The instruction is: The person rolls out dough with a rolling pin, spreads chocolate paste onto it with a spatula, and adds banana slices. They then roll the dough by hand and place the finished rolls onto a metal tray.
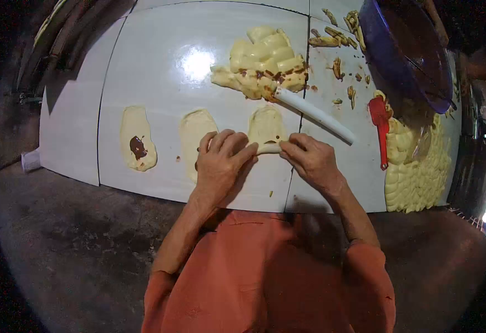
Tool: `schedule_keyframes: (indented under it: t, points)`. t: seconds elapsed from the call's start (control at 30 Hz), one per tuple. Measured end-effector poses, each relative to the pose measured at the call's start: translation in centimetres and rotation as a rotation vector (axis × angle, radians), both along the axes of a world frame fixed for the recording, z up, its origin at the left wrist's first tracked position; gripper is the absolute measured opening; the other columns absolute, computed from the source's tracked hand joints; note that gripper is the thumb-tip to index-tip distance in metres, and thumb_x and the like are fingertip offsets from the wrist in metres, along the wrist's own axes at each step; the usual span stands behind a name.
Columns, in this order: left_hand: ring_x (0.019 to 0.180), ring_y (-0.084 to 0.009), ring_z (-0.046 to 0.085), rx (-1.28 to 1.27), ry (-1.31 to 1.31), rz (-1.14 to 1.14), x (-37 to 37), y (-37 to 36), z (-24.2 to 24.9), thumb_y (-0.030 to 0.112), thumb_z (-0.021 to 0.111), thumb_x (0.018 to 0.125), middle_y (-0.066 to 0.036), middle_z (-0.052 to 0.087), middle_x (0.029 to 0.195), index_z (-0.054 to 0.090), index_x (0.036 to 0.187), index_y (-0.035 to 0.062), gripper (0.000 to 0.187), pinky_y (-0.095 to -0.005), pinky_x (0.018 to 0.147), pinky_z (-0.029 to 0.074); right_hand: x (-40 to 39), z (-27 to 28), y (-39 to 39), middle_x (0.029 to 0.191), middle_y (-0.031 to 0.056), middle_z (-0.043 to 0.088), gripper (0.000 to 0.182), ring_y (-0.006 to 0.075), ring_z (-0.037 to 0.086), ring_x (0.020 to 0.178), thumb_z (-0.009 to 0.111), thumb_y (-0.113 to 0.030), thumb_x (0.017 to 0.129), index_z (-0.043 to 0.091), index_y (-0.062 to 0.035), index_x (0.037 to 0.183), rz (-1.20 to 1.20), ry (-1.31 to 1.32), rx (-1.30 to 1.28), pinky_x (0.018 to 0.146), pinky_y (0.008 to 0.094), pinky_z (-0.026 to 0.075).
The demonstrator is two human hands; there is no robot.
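A flattened piece of dough (266, 123) lies in front of me, its near edge folded into a small roll with a little dark filling showing. My left hand (220, 164) closes its fingers on the left end of that roll. At the right end, my right hand (315, 164) pinches the same edge between thumb and fingers. Partly under my left hand is a second flattened piece of dough (197, 125). Farther left, a third flattened piece (133, 125) carries a dark brown blob of filling (138, 147).
A white rolling pin (318, 116) lies diagonally beside heaped dough pieces (270, 53). To the right are a red spatula (382, 133), many dough pieces (417, 172) and a purple basin (384, 44). Brown scraps (326, 41) dot the white tabletop (154, 66).
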State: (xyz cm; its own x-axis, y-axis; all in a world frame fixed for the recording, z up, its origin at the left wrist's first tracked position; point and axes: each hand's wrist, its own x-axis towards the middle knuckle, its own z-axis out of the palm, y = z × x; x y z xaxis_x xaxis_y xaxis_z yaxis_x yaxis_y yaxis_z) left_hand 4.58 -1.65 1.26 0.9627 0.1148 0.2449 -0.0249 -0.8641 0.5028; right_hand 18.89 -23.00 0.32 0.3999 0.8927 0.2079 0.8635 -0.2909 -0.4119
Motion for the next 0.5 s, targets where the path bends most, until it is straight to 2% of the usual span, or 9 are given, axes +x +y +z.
schedule_keyframes:
  t: [0.07,0.13,0.2,0.23,0.27,0.3,0.37,0.47,0.5]
  points:
    - [0.116,-0.0257,0.06,0.007,0.027,0.018,0.1,0.2,-0.3,0.018,0.079,0.086,-0.004,0.066,0.115,0.074,0.113,0.0168,0.027,-0.048,0.104,0.04,0.7,-0.4,-0.2,0.094,0.0061,0.065,0.022,0.0231,0.069,0.084,0.078,-0.027,0.089,0.071,-0.0132,0.104,-0.138,0.11,-0.044,0.068,0.0382,0.056]
    - [0.113,-0.0249,0.06,0.039,0.012,0.054,0.0,0.3,-0.5,0.017,0.078,0.087,-0.004,0.066,0.114,0.074,0.116,0.0159,0.029,-0.0478,0.103,0.04,1.0,-0.4,0.0,0.098,0.0071,0.067,0.024,0.0241,0.07,0.087,0.079,-0.026,0.088,0.073,-0.011,0.106,-0.13,0.091,-0.033,0.071,0.0381,0.057]
    - [0.118,-0.0252,0.059,0.062,0.059,0.032,0.0,0.7,-0.4,0.021,0.076,0.09,-0.004,0.066,0.119,0.071,0.123,0.0139,0.033,-0.0503,0.107,0.038,0.9,-0.1,0.3,0.102,0.0072,0.069,0.032,0.0251,0.07,0.089,0.078,-0.024,0.089,0.074,-0.0089,0.116,-0.13,0.053,0.125,0.073,0.0364,0.057]
    - [0.123,-0.0263,0.057,0.118,0.057,0.011,0.2,0.7,-0.3,0.026,0.074,0.092,-0.006,0.065,0.126,0.068,0.129,0.0124,0.039,-0.0526,0.11,0.037,1.0,-0.1,0.0,0.121,0.0114,0.07,0.049,0.0282,0.068,0.106,0.075,-0.032,0.092,0.068,-0.0059,0.132,-0.092,0.078,0.062,0.087,0.0398,0.055]
    - [0.128,-0.0274,0.055,0.172,0.057,-0.012,0.4,0.6,-0.2,0.03,0.072,0.094,-0.007,0.065,0.132,0.065,0.135,0.0109,0.045,-0.0549,0.113,0.035,1.1,0.0,0.3,0.121,0.0114,0.07,0.049,0.0282,0.068,0.106,0.075,-0.032,0.092,0.068,-0.0059,0.132,-0.092,0.083,0.059,0.087,0.0398,0.055]
    - [0.139,-0.0296,0.049,0.202,0.113,-0.071,0.8,0.5,-0.3,0.039,0.068,0.097,-0.009,0.059,0.147,0.057,0.146,0.0085,0.059,-0.0611,0.119,0.027,1.6,0.3,1.1,0.131,0.0131,0.066,0.057,0.0297,0.064,0.117,0.071,-0.04,0.093,0.064,-0.0047,0.137,-0.021,0.025,0.023,0.096,0.0426,0.051]
    - [0.148,-0.0314,0.04,0.242,0.155,-0.129,2.5,0.3,-0.6,0.051,0.063,0.097,-0.011,0.051,0.156,0.051,0.151,0.005,0.072,-0.0666,0.123,0.019,2.3,-0.3,2.0,0.153,0.0164,0.054,0.079,0.0326,0.049,0.141,0.059,-0.06,0.095,0.053,-0.0015,0.148,0.063,0.031,-0.1,0.113,0.0495,0.037]
    - [0.152,-0.0306,0.036,0.27,0.213,-0.134,3.2,0.6,-1.3,0.06,0.059,0.096,-0.012,0.047,0.16,0.048,0.153,0.0031,0.081,-0.0693,0.124,0.015,3.2,-0.4,2.8,0.157,0.0152,0.052,0.081,0.0322,0.047,0.145,0.055,-0.064,0.096,0.053,-0.0035,0.149,0.09,-0.104,-0.19,0.117,0.0511,0.034]
    - [0.154,-0.03,0.033,0.27,0.252,-0.125,3.2,0.8,-1.5,0.064,0.058,0.095,-0.012,0.045,0.162,0.046,0.154,0.0022,0.086,-0.0704,0.124,0.013,3.3,-0.8,2.3,0.159,0.0138,0.05,0.083,0.0311,0.043,0.148,0.052,-0.067,0.097,0.051,-0.0051,0.151,0.087,-0.142,-0.215,0.121,0.0532,0.029]
